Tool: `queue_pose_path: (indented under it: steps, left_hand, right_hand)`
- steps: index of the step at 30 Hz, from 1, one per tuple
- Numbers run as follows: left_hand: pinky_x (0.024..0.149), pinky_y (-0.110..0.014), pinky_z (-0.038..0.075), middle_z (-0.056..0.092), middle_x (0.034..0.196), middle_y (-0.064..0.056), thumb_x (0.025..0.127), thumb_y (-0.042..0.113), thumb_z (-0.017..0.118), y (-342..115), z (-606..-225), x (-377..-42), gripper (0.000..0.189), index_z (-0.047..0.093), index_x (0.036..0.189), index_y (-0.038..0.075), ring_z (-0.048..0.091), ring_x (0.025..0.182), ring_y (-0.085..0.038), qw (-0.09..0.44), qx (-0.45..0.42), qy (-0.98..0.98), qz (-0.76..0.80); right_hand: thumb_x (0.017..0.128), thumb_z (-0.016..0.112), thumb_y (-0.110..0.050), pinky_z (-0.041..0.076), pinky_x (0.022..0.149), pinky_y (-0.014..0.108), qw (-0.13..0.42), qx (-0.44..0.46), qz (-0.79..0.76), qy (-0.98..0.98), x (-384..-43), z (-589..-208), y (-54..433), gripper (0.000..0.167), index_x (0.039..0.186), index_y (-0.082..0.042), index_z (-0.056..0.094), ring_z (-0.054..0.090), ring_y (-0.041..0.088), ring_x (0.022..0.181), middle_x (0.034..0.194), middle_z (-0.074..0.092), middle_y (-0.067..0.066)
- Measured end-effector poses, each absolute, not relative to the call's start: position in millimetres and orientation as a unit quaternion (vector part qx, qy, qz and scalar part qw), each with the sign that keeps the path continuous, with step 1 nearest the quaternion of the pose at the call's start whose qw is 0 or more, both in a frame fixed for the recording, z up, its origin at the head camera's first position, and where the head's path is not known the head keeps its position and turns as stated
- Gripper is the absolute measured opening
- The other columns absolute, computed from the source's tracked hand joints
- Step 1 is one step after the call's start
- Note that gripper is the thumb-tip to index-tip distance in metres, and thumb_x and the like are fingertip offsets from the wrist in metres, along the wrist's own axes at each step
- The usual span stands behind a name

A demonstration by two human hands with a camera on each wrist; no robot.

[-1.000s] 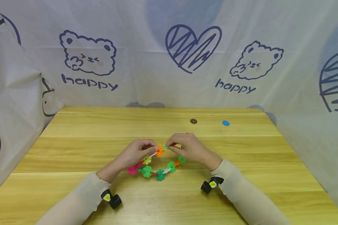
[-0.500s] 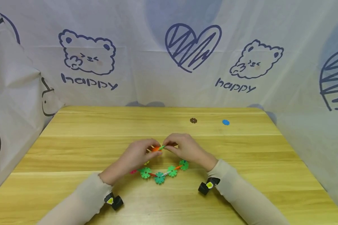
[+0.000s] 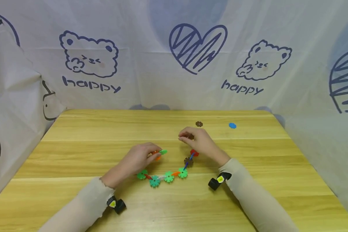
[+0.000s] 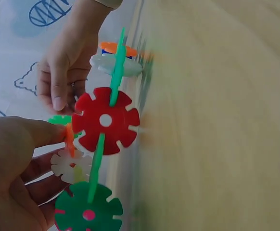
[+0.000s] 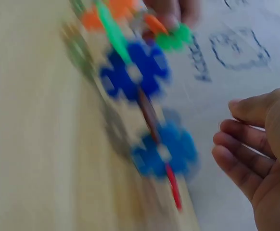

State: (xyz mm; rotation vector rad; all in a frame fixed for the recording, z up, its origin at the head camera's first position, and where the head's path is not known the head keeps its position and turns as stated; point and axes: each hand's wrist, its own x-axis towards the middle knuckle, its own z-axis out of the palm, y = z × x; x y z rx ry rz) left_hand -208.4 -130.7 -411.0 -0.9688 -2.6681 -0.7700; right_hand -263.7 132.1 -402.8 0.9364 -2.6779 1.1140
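Note:
My left hand (image 3: 140, 158) pinches an orange notched disc (image 4: 69, 138) between thumb and fingers. A light green disc (image 3: 163, 151) sticks out from it past the fingertips. The held piece belongs to a chain of interlocked plastic snowflake discs (image 3: 169, 176), which curves across the table in green, teal, white, orange and other colours. At the chain's right end, a red disc (image 3: 194, 152) lies just below my right hand (image 3: 199, 141). That hand holds nothing, its fingers loosely bent, as the right wrist view shows. Part of the chain is hidden behind the left hand.
Toward the back of the wooden table (image 3: 104, 125) lie a loose brown disc (image 3: 199, 124) and a loose blue disc (image 3: 232, 125). A white cloth (image 3: 150, 80) with bear and heart drawings hangs behind and along both sides.
My right hand has let go of the green disc near the left fingertips and moved away to the right. The chain has shifted left, and its brown and red right end now shows.

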Motion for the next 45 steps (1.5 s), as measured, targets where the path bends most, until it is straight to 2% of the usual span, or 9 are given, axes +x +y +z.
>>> queue_pose_path:
  steps: [8, 12, 21, 28, 35, 45]
  left_hand:
    - [0.079, -0.035, 0.055, 0.071, 0.104, -0.003, 0.093, 0.017, 0.069, -137.2, -411.3, -213.4, 0.017, 0.073, 0.108, 0.009, 0.068, 0.089, -0.018, 0.074, -0.333, -0.905, -0.254]
    - [0.078, -0.033, 0.055, 0.07, 0.105, -0.002, 0.095, 0.02, 0.066, -138.8, -411.0, -217.2, 0.018, 0.073, 0.109, 0.011, 0.066, 0.09, -0.015, 0.051, -0.332, -0.906, -0.259]
    - [0.076, -0.031, 0.054, 0.07, 0.105, 0.0, 0.096, 0.019, 0.065, -138.9, -408.3, -230.7, 0.017, 0.073, 0.109, 0.01, 0.065, 0.089, -0.014, 0.022, -0.343, -0.895, -0.283]
    - [0.074, -0.027, 0.053, 0.07, 0.104, 0.003, 0.097, 0.021, 0.065, -135.2, -408.0, -243.2, 0.018, 0.073, 0.111, 0.013, 0.064, 0.088, -0.009, 0.004, -0.349, -0.893, -0.285]
    - [0.074, -0.027, 0.052, 0.07, 0.103, 0.001, 0.096, 0.02, 0.066, -133.5, -410.3, -252.4, 0.019, 0.073, 0.111, 0.011, 0.064, 0.087, -0.01, -0.019, -0.342, -0.888, -0.307]
    - [0.075, -0.026, 0.053, 0.07, 0.103, -0.001, 0.095, 0.018, 0.067, -126.3, -420.5, -256.1, 0.019, 0.073, 0.11, 0.009, 0.065, 0.088, -0.012, -0.003, -0.346, -0.88, -0.326]
  right_hand:
    - [0.098, 0.064, -0.022, 0.052, 0.089, 0.04, 0.033, 0.187, 0.383, -0.904, -301.1, -410.1, 167.6, 0.026, 0.115, -0.003, 0.068, 0.065, 0.025, 0.101, 0.108, 0.07, 0.007]
    - [0.098, 0.063, -0.02, 0.05, 0.092, 0.044, 0.019, 0.162, 0.377, -0.912, -312.7, -416.4, 179.0, 0.027, 0.118, -0.003, 0.067, 0.063, 0.03, 0.105, 0.114, 0.068, 0.01]
    - [0.096, 0.066, -0.018, 0.05, 0.091, 0.046, 0.007, 0.15, 0.364, -0.919, -334.9, -429.9, 193.6, 0.026, 0.118, -0.004, 0.066, 0.062, 0.031, 0.106, 0.115, 0.067, 0.012]
    - [0.094, 0.069, -0.019, 0.048, 0.094, 0.047, -0.013, 0.151, 0.333, -0.931, -352.1, -429.7, 200.0, 0.035, 0.123, -0.002, 0.064, 0.06, 0.033, 0.109, 0.12, 0.064, 0.016]
    - [0.092, 0.07, -0.022, 0.045, 0.098, 0.047, -0.037, 0.159, 0.296, -0.941, -367.5, -429.2, 196.3, 0.042, 0.128, -0.002, 0.062, 0.058, 0.034, 0.112, 0.122, 0.063, 0.017]
    - [0.094, 0.067, -0.018, 0.045, 0.095, 0.048, -0.052, 0.178, 0.267, -0.946, -371.7, -425.7, 198.2, 0.031, 0.121, -0.002, 0.067, 0.058, 0.034, 0.106, 0.116, 0.06, 0.018]
